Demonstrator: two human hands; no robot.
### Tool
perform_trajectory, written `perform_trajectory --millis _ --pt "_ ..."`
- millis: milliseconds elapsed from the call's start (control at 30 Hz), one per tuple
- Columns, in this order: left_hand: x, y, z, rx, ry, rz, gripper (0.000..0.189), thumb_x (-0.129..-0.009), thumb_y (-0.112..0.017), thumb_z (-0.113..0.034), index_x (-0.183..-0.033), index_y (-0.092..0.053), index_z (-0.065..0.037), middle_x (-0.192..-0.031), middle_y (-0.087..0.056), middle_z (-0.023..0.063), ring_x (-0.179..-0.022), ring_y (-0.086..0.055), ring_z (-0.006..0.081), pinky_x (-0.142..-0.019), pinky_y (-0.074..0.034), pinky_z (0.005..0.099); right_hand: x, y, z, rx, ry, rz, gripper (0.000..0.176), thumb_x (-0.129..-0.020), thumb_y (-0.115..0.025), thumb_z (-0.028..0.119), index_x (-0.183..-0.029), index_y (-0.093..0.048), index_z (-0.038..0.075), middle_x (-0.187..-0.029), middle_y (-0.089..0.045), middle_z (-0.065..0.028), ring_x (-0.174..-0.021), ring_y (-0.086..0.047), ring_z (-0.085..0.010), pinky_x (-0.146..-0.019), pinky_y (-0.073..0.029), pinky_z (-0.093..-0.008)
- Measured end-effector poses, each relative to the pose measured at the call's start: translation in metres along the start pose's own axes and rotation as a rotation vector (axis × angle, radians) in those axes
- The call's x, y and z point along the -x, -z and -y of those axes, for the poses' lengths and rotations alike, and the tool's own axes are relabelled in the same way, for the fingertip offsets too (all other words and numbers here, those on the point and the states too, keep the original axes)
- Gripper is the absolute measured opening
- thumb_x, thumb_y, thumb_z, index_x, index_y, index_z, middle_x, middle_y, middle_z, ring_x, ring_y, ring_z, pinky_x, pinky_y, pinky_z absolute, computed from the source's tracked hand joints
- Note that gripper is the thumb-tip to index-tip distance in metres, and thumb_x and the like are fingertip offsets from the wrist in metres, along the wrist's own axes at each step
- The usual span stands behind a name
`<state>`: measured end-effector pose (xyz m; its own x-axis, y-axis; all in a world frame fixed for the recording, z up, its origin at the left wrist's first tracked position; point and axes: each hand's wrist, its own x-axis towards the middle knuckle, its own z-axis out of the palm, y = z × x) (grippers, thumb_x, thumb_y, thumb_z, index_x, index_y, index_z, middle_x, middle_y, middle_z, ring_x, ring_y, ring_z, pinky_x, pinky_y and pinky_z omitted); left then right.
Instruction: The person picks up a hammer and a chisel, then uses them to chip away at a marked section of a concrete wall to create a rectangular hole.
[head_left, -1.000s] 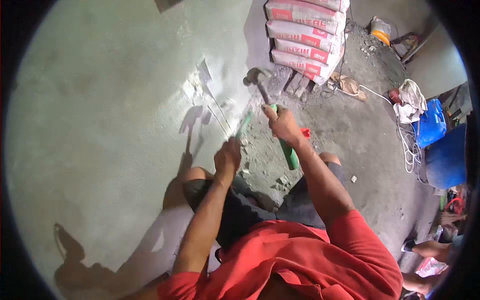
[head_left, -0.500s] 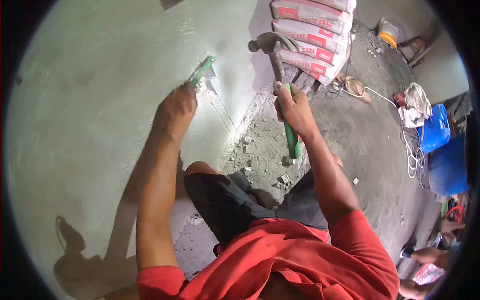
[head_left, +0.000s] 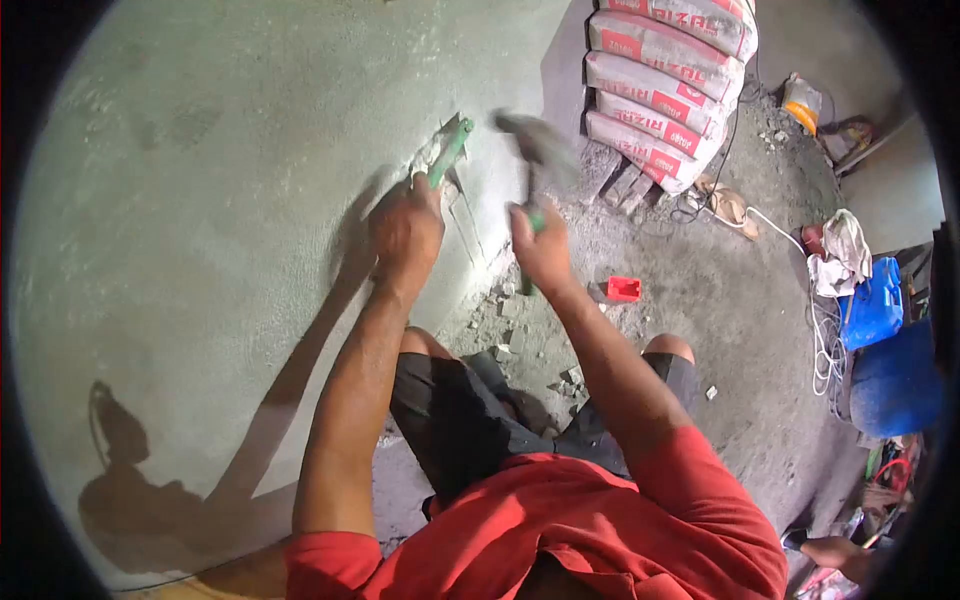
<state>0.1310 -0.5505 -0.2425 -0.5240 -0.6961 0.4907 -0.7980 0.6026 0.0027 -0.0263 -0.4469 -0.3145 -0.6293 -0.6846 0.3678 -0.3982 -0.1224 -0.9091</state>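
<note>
My left hand [head_left: 408,238] is closed around a green chisel [head_left: 453,150], held slanting against the grey plastered wall [head_left: 250,170]. The chisel's working tip is hidden from view. Beside it the plaster is broken into a chipped recess [head_left: 428,152], and scored lines [head_left: 464,222] run down from there. My right hand [head_left: 541,252] grips the green handle of a claw hammer [head_left: 537,150]. The hammer's head, blurred by motion, is close to the right of the chisel's upper end; a gap shows between them.
Stacked cement bags [head_left: 665,95] stand beyond my right hand. A small red box [head_left: 623,289] and rubble [head_left: 512,325] lie on the floor. To the right are a white cable [head_left: 818,335], a blue container [head_left: 873,308] and another person's hand [head_left: 838,556].
The hammer has swung left and downward, closer to the chisel. My left hand and the chisel appear further right as the view shifts. The red box on the floor has come into sight.
</note>
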Motion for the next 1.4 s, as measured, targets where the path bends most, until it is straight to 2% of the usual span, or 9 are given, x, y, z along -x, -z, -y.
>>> perform_trajectory --millis 67,233,367,433,500,700,867,1233,1400 --pt "-0.001 0.004 0.001 0.069 0.077 0.043 0.028 -0.1 -0.054 -0.028 -0.104 -0.06 -0.001 -0.083 -0.069 0.0196 -0.081 -0.071 0.0361 -0.068 -0.056 0.0457 -0.023 -0.007 0.004 0.168 -0.118 0.192 0.05 -0.093 -0.063 0.046 -0.094 -0.061 -0.004 -0.072 -0.064 -0.021 -0.068 -0.064 -0.0321 -0.07 -0.05 -0.046" --pt "-0.004 0.012 0.008 0.204 0.026 -0.009 0.028 -0.099 -0.054 -0.026 -0.102 -0.062 0.001 -0.081 -0.07 0.0226 -0.077 -0.071 0.0379 -0.065 -0.056 0.0449 -0.021 0.006 0.05 0.08 -0.071 0.107 0.046 -0.094 -0.063 0.045 -0.092 -0.061 -0.002 -0.064 -0.06 -0.0124 -0.064 -0.061 -0.023 -0.064 -0.049 -0.0408" --pt "-0.001 0.004 0.01 0.229 0.046 0.008 0.027 -0.099 -0.054 -0.026 -0.1 -0.062 0.0 -0.082 -0.07 0.0224 -0.077 -0.071 0.0384 -0.065 -0.056 0.044 -0.011 -0.001 0.053 -0.135 -0.014 -0.071 0.051 -0.094 -0.061 0.046 -0.095 -0.061 -0.005 -0.071 -0.065 -0.0229 -0.066 -0.066 -0.0332 -0.066 -0.051 -0.0422" --pt "0.002 -0.001 0.008 0.19 0.074 0.045 0.027 -0.099 -0.055 -0.028 -0.097 -0.063 -0.003 -0.08 -0.07 0.0207 -0.075 -0.071 0.0379 -0.064 -0.056 0.0437 -0.029 -0.007 0.019 0.314 -0.013 0.098 0.056 -0.095 -0.058 0.05 -0.099 -0.063 -0.006 -0.075 -0.067 -0.0241 -0.071 -0.068 -0.0361 -0.069 -0.052 -0.0445" --pt "0.004 -0.019 0.013 0.223 0.089 0.009 0.026 -0.098 -0.056 -0.03 -0.096 -0.064 -0.005 -0.076 -0.069 0.0188 -0.072 -0.071 0.0358 -0.06 -0.056 0.0428 -0.029 0.007 0.018 0.211 -0.26 0.279 0.06 -0.095 -0.055 0.053 -0.103 -0.063 -0.006 -0.078 -0.068 -0.0264 -0.075 -0.069 -0.0402 -0.073 -0.052 -0.0466" --pt "0.049 -0.008 -0.019 0.162 -0.076 0.233 0.036 -0.099 -0.052 -0.035 -0.107 -0.067 -0.003 -0.086 -0.07 0.0209 -0.08 -0.069 0.041 -0.072 -0.053 0.0501 0.036 0.108 0.008 0.139 -0.358 0.061 0.047 -0.095 -0.063 0.045 -0.092 -0.062 -0.002 -0.062 -0.057 -0.0046 -0.055 -0.055 -0.0117 -0.051 -0.046 -0.0325" --pt "0.036 -0.006 -0.03 0.272 0.172 0.324 0.037 -0.097 -0.057 -0.034 -0.119 -0.063 -0.004 -0.1 -0.07 0.0232 -0.092 -0.068 0.0419 -0.079 -0.052 0.0488 0.033 0.16 0.001 0.097 -0.34 0.062 0.045 -0.098 -0.057 0.048 -0.083 -0.055 0.005 -0.06 -0.052 -0.0013 -0.05 -0.05 -0.0098 -0.047 -0.04 -0.0284" --pt "0.024 -0.036 -0.001 0.066 0.076 -0.076 0.028 -0.092 -0.064 -0.031 -0.092 -0.064 -0.003 -0.083 -0.068 0.0198 -0.08 -0.065 0.0395 -0.071 -0.05 0.0488 0.023 0.119 0.016 -0.204 -0.223 0.232 0.043 -0.1 -0.055 0.044 -0.085 -0.055 0.004 -0.059 -0.052 -0.0009 -0.049 -0.048 -0.0091 -0.046 -0.038 -0.0277" --pt "0.038 -0.059 0.0 0.129 0.144 -0.104 0.037 -0.093 -0.062 -0.036 -0.109 -0.064 -0.003 -0.091 -0.068 0.0245 -0.086 -0.065 0.043 -0.076 -0.051 0.0493 0.039 0.107 0.006 -0.248 -0.253 0.186 0.042 -0.099 -0.056 0.044 -0.086 -0.054 0.005 -0.058 -0.052 -0.0005 -0.047 -0.047 -0.0088 -0.046 -0.038 -0.0263"
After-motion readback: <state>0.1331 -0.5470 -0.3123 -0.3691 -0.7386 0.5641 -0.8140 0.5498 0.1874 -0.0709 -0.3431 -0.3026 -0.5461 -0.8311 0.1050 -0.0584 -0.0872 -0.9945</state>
